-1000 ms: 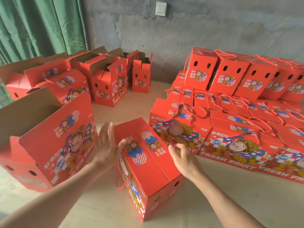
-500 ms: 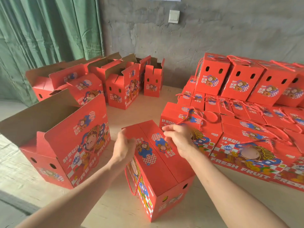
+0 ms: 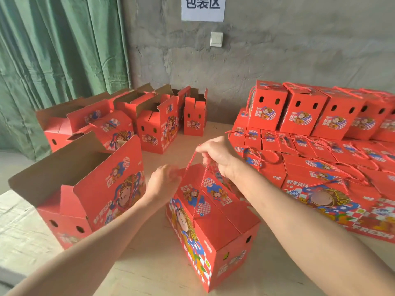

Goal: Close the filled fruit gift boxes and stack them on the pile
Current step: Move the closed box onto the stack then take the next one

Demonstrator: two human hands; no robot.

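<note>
One closed box [image 3: 215, 229]: the right hand [image 3: 215, 154] pinches its rope handle [image 3: 190, 160] taut above the lid, the left hand [image 3: 164, 182] touches its far corner, fingers too blurred to judge.

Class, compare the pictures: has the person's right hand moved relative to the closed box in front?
Yes. The right hand has risen above the closed box, pulling its rope handle up.

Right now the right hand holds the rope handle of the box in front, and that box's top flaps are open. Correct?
No: in the head view the box in front has its top flaps closed, meeting along the middle. The right hand does hold its rope handle. The box with open flaps stands to its left.
</note>
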